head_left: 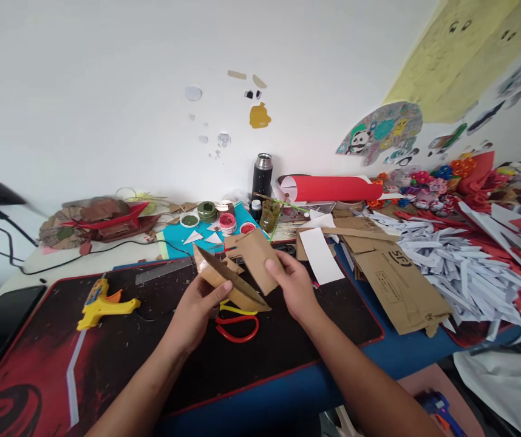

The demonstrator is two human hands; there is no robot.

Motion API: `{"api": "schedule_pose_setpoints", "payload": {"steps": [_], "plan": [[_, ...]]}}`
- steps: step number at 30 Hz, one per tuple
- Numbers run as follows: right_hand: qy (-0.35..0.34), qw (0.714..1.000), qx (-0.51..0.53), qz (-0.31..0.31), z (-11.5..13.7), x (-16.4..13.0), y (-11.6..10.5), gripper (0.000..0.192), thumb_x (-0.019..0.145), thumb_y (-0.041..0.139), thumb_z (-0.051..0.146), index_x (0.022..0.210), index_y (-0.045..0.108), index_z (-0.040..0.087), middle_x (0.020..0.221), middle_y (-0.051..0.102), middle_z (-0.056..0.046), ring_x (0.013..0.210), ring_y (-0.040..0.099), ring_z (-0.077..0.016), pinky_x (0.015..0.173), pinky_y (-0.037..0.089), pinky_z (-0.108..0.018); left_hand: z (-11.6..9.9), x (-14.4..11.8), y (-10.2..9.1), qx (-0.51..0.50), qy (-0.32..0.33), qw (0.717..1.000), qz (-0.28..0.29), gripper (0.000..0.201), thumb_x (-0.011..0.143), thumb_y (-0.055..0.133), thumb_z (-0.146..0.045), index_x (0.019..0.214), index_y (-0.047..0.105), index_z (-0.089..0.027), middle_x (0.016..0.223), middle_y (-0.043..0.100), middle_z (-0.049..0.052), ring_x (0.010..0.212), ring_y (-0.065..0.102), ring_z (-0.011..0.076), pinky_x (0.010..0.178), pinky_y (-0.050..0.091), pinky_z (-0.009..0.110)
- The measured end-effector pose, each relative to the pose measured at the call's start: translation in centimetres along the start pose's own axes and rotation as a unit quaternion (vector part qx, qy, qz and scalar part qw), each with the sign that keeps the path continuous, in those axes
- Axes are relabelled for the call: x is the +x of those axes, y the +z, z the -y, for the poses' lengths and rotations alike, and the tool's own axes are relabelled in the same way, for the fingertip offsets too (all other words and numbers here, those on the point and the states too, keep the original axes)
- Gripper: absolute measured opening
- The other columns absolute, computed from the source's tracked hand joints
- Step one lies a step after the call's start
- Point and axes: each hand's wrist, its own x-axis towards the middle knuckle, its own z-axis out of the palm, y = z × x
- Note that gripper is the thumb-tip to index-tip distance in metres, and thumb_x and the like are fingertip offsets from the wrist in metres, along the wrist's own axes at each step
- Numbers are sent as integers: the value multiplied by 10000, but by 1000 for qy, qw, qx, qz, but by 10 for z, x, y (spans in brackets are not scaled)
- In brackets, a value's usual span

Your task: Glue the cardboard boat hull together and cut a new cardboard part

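Curved cardboard piece (243,297) held in your left hand (200,303) above the dark mat (242,367), long axis slanting from far left to near right. Your right hand (295,286) grips a flat cardboard panel (255,261) beside it. Cluttered table (53,261) meets white wall (128,91).

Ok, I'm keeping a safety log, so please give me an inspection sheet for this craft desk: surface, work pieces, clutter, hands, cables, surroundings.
Surface: dark mat with red edging, small scraps on it.
Work pieces: boat-shaped cardboard and flat cardboard, both held.
Clutter: scissors below the held pieces; yellow glue gun on the left; paint jars behind; heaped paper strips on the right.
Hands: left hand grips the boat-shaped cardboard, right hand the flat one.
Cables: black cord lies beyond the mat's left part.
Surroundings: white wall with stickers; flask near it.
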Motion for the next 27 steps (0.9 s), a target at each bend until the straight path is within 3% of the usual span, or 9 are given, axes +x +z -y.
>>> {"api": "schedule_pose_setpoints", "payload": {"steps": [4, 9, 13, 15, 17, 22, 25, 26, 27], "plan": [[52, 988, 138, -53, 1, 2, -11, 523, 749, 907, 602, 1090, 821, 215, 1093, 838, -79, 1082, 748, -328, 922, 589, -422, -9, 0, -18, 13, 0, 1000, -21, 592, 673, 964, -462, 1139, 760, -160, 1215, 806, 164, 1152, 732, 382, 983, 575, 453], [123, 966, 209, -87, -9, -7, -23, 476, 763, 903, 591, 1049, 831, 218, 1089, 843, -83, 1154, 744, -325, 911, 613, -416, -18, 7, -37, 14, -30, 999, -38, 548, 732, 820, -423, 1208, 737, -166, 1201, 813, 146, 1067, 755, 352, 805, 600, 385], [159, 944, 283, -63, -14, -14, -25, 402, 841, 847, 527, 1109, 820, 228, 1213, 826, -80, 1241, 719, -323, 969, 617, -443, -23, 21, -47, 73, -51, 989, -117, 572, 786, 730, -406, 1322, 701, -207, 1195, 816, 101, 1040, 765, 314, 713, 586, 327], [175, 932, 315, -43, -14, -17, -22, 358, 878, 811, 497, 1117, 815, 231, 1228, 824, -83, 1256, 718, -326, 995, 615, -468, -24, 29, -52, 123, -49, 981, -142, 586, 817, 717, -395, 1381, 679, -240, 1262, 800, 87, 1093, 759, 313, 762, 602, 338], [187, 924, 333, -31, -14, -19, -18, 324, 899, 790, 474, 1127, 808, 244, 1207, 832, -75, 1255, 724, -323, 1013, 612, -482, -24, 37, -58, 188, -39, 974, -123, 664, 820, 719, -384, 1466, 623, -261, 1345, 771, 94, 1161, 745, 325, 876, 610, 380], [201, 917, 344, -15, -19, -24, -11, 333, 903, 778, 471, 1151, 792, 250, 1190, 837, -75, 1259, 723, -314, 1040, 593, -487, -23, 44, -69, 378, 53, 920, -85, 643, 807, 677, -413, 1409, 654, -186, 1446, 705, 158, 1339, 645, 372, 1152, 484, 491], [205, 925, 321, 0, -21, -25, -8, 346, 878, 787, 523, 1083, 806, 244, 1203, 833, -78, 1255, 720, -317, 1038, 586, -483, -28, 32, -59, 467, 171, 857, -130, 499, 821, 679, -448, 1243, 751, -192, 1427, 703, 166, 1424, 551, 409, 1252, 346, 542], [202, 928, 312, 8, -20, -26, -7, 362, 866, 789, 548, 1061, 810, 244, 1209, 831, -79, 1249, 721, -322, 1032, 586, -485, -30, 26, -52, 469, 214, 844, -149, 467, 830, 694, -467, 1205, 771, -199, 1419, 703, 168, 1435, 532, 419, 1258, 328, 546], [199, 932, 303, 16, -19, -26, -4, 383, 854, 788, 577, 1043, 814, 245, 1213, 829, -81, 1241, 723, -328, 1023, 588, -488, -32, 19, -44, 454, 222, 852, -136, 460, 856, 702, -487, 1216, 774, -210, 1389, 717, 159, 1389, 569, 413, 1222, 378, 530]]}}
